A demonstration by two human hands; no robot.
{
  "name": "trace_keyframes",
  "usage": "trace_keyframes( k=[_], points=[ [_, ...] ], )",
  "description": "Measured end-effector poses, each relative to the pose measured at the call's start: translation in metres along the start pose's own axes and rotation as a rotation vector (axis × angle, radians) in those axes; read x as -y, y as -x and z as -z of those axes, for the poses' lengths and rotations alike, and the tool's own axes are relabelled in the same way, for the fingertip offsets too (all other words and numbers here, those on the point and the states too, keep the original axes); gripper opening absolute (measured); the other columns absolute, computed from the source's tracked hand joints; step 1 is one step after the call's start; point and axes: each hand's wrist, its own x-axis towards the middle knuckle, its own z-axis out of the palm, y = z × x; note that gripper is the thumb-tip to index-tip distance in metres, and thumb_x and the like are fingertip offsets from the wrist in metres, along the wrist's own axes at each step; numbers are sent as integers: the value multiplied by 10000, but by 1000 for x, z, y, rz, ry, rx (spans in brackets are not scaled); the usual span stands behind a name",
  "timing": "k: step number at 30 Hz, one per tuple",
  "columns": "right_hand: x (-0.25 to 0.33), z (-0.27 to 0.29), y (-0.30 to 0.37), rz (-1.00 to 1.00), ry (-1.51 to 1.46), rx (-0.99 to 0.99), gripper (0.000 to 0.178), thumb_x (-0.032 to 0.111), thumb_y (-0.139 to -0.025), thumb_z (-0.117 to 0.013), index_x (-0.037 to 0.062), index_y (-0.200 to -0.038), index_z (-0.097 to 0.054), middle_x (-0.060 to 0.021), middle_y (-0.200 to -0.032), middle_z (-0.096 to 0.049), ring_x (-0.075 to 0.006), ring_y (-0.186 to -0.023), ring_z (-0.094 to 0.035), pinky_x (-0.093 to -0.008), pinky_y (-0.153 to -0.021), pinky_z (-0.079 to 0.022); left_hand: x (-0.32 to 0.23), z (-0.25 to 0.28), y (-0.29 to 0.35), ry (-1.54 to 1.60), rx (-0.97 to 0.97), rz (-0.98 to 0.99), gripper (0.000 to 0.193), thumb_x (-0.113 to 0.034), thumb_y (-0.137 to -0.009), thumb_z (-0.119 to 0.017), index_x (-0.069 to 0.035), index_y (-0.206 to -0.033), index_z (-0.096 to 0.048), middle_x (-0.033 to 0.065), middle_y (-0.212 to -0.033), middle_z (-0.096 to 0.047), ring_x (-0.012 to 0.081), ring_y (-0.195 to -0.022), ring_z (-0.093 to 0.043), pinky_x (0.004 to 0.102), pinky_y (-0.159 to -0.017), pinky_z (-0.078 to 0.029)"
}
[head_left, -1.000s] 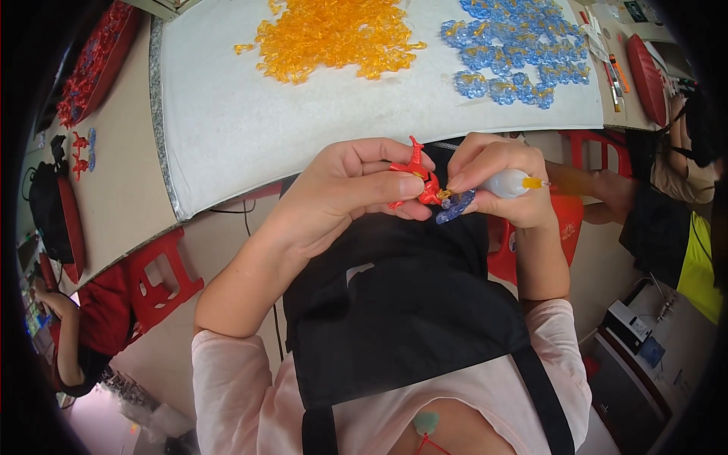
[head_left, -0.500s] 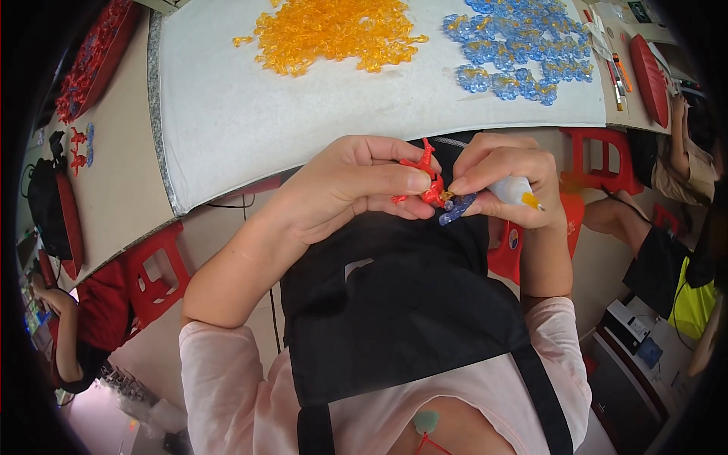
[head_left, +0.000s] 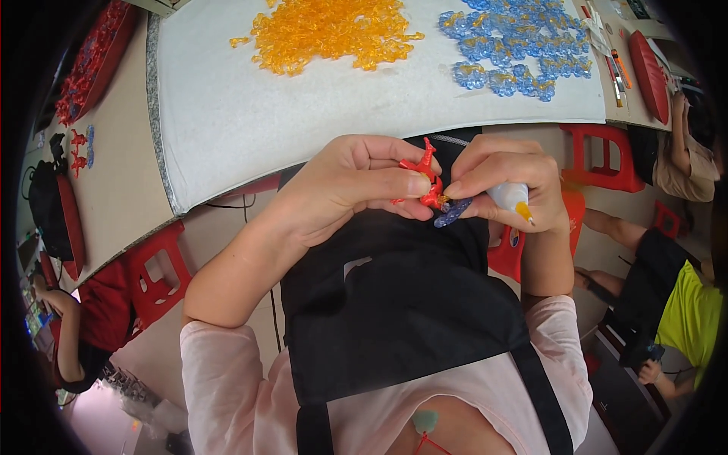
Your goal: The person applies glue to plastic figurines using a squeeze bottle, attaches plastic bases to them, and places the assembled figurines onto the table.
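My left hand (head_left: 356,182) pinches a small red plastic figure (head_left: 423,176) between thumb and fingers, just below the table's front edge and above my black apron (head_left: 394,303). My right hand (head_left: 500,178) presses a small blue translucent piece (head_left: 453,213) against the red figure with its fingertips. The same hand also holds a white glue bottle with a yellow nozzle (head_left: 516,200) in its palm, nozzle pointing down and right. Both hands touch at the red figure.
A white mat (head_left: 250,121) on the table carries a heap of orange translucent pieces (head_left: 330,30) and several blue ones (head_left: 516,49). Red trays (head_left: 95,64) sit at far left and right. Red stools (head_left: 155,277) stand below. Other people sit at left and right.
Both hands have stayed joined at the red figure, shifting slightly. The blue piece has come closer under the red figure and the bottle's nozzle has tipped downward.
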Motion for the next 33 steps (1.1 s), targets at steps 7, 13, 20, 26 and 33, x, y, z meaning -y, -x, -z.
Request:
trace_keyframes(
  k=[7, 13, 20, 26, 33],
  points=[
    [-4, -1, 4, -9, 10, -75, 265, -36, -552, -692, 42, -800, -643, -74, -749, -586, -186, -699, -564, -260, -590, -442, -9, -5, 0, -20, 16, 5, 275, -137, -779, -599, 26, -990, -532, 112, -859, -602, 176, -744, -608, 267, -711, -499],
    [-10, -6, 7, -1, 78, -99, 277, -40, -562, -685, 50, -821, -644, -73, -808, -561, -171, -732, -559, -253, -616, -445, -14, -5, 1, -154, -32, 43, 326, -67, -753, -602, 32, -1046, -499, 115, -879, -598, 139, -729, -604, 252, -704, -506],
    [-7, -12, 7, 51, 252, -233, 272, 14, -579, -705, 73, -840, -656, -71, -827, -553, -163, -730, -555, -245, -600, -442, -17, -8, 2, -226, -111, -11, 339, -31, -740, -600, 31, -1056, -493, 112, -847, -614, 141, -744, -603, 234, -724, -480],
    [-9, -11, 8, 45, 277, -199, 252, 34, -581, -707, 71, -826, -661, -67, -815, -557, -160, -717, -555, -247, -591, -439, -14, -9, 1, -293, -147, -42, 341, -35, -740, -597, 31, -1057, -491, 104, -821, -618, 128, -733, -602, 218, -717, -466],
    [-12, -10, 9, 43, 255, -206, 251, 21, -583, -700, 64, -828, -661, -68, -802, -564, -159, -711, -557, -249, -590, -439, -10, -12, 0, -280, -190, -90, 325, -46, -720, -592, 48, -1021, -510, 106, -768, -623, 96, -687, -580, 197, -654, -444]
  ],
)
